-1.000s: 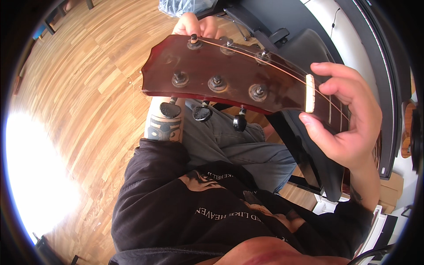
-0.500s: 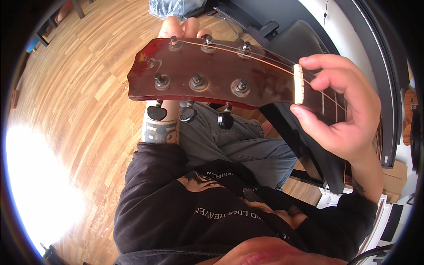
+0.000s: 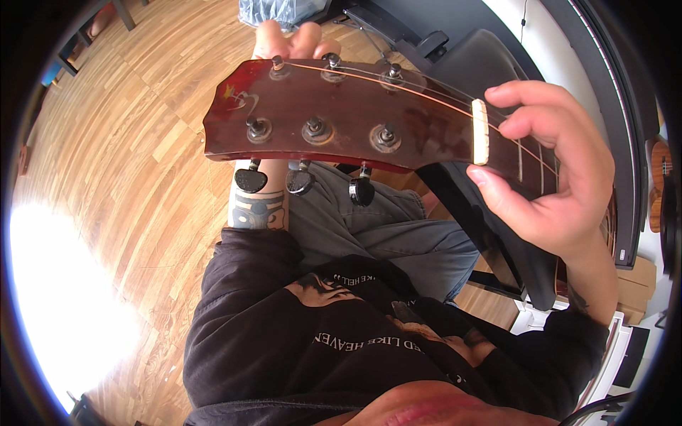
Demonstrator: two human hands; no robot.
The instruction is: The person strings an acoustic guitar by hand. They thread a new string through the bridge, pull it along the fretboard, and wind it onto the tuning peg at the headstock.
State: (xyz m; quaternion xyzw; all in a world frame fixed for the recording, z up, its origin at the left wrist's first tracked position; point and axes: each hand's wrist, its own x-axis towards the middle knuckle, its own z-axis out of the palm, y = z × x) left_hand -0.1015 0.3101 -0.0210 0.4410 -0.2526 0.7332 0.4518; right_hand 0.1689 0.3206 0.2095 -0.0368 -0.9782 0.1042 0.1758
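Note:
A dark reddish-brown guitar headstock (image 3: 341, 113) lies across the view, with metal tuning posts and black tuning pegs (image 3: 361, 190) along its near edge. A copper-coloured string (image 3: 383, 85) runs from the far-left post toward the white nut (image 3: 480, 132); thinner strings lie beyond it. My left hand (image 3: 288, 42) reaches beneath the headstock, its curled fingers showing past the far edge beside that post; what they grip is hidden. Curved round the neck (image 3: 506, 162) by the nut is my right hand (image 3: 561, 156), thumb at the near edge, fingertips at the strings.
Wood flooring (image 3: 135, 156) spreads to the left, with bright glare low down. A clear plastic bag (image 3: 280, 13) sits at the top. Behind the neck stands a black padded seat (image 3: 476, 64). Another wooden stringed instrument (image 3: 661, 177) and a cardboard box (image 3: 634, 295) are at the right.
The headstock has shifted slightly upward. My left fingers have changed their bend a little beyond the far edge, while my right hand keeps nearly the same pose at the nut.

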